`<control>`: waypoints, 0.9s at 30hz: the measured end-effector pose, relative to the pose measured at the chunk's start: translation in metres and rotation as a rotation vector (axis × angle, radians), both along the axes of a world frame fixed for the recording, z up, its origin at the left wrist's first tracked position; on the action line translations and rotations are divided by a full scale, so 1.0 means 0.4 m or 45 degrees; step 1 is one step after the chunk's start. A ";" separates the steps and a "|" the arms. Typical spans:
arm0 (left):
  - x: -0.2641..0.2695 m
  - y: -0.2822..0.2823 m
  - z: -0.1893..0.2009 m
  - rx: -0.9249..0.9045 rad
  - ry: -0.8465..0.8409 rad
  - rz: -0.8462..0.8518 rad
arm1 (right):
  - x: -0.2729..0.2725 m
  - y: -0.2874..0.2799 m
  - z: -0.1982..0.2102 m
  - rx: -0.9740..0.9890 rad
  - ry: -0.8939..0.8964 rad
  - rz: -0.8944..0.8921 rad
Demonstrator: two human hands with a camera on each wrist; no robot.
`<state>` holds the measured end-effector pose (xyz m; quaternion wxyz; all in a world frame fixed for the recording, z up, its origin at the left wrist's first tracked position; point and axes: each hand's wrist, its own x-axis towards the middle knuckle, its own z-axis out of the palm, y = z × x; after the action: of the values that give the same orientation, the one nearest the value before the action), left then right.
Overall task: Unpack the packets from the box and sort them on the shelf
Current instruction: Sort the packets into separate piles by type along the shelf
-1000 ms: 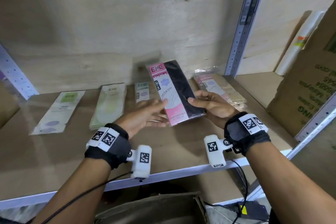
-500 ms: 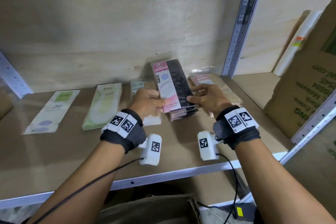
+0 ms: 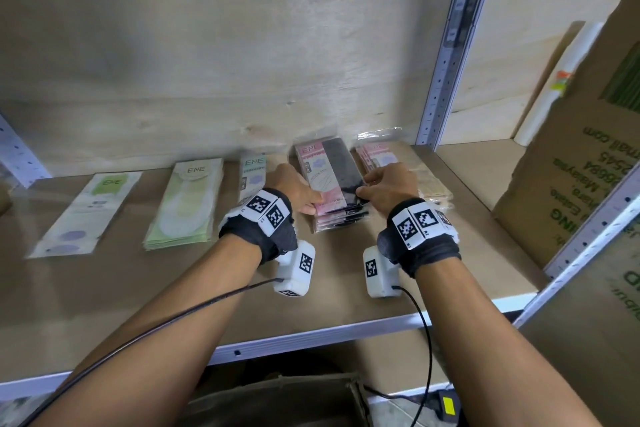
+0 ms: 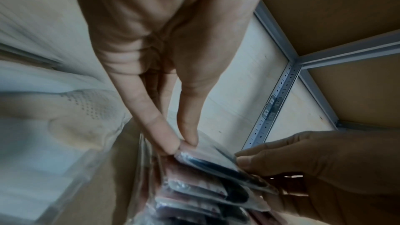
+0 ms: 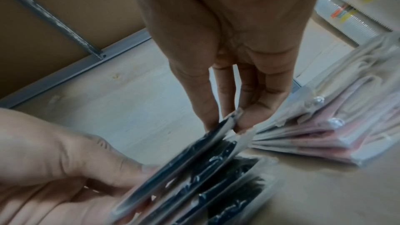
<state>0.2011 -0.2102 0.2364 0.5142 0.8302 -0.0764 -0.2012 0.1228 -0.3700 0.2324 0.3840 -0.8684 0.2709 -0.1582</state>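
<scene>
The pink-and-black packet (image 3: 329,177) now lies on top of the stack of matching packets (image 3: 341,218) on the shelf (image 3: 207,288), near the back wall. One second ago it was held tilted in the air above the shelf; half a second ago it was coming down onto the stack. Since then it has settled flat, aligned with the packets beneath.

The left hand (image 3: 294,191) pinches the packet's left edge between thumb and forefinger, as the left wrist view shows. The right hand (image 3: 388,187) pinches the right edge between thumb and fingertips, as the right wrist view shows. Both hands remain closed on the packet; neither has let go.

Judgement: placement of this packet is essentially complete. The remaining action is release and withdrawal of both hands. The stack is slightly fanned at its near edge, so a careless release could shift the upper packets.

Adjacent piles: a pink-and-beige stack (image 3: 405,173) just to the right, a teal-labelled pile (image 3: 252,172) just to the left, then a green stack (image 3: 187,208) and a pale packet (image 3: 86,215) further left. A cardboard box (image 3: 277,399) sits below the shelf; its contents are not visible.
</scene>
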 end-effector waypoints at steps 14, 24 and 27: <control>-0.022 -0.012 0.012 0.084 -0.006 0.038 | -0.010 0.008 0.009 -0.047 0.118 0.050; 0.011 0.081 0.051 0.104 -0.274 0.074 | -0.019 0.000 0.045 -0.104 0.078 0.107; 0.020 0.153 0.057 -0.018 -0.296 0.134 | -0.017 0.015 0.060 -0.195 -0.095 0.098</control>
<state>0.2092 -0.1490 0.2592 0.5177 0.8471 -0.0934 -0.0756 0.1158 -0.3638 0.2562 0.3319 -0.8985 0.2099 -0.1959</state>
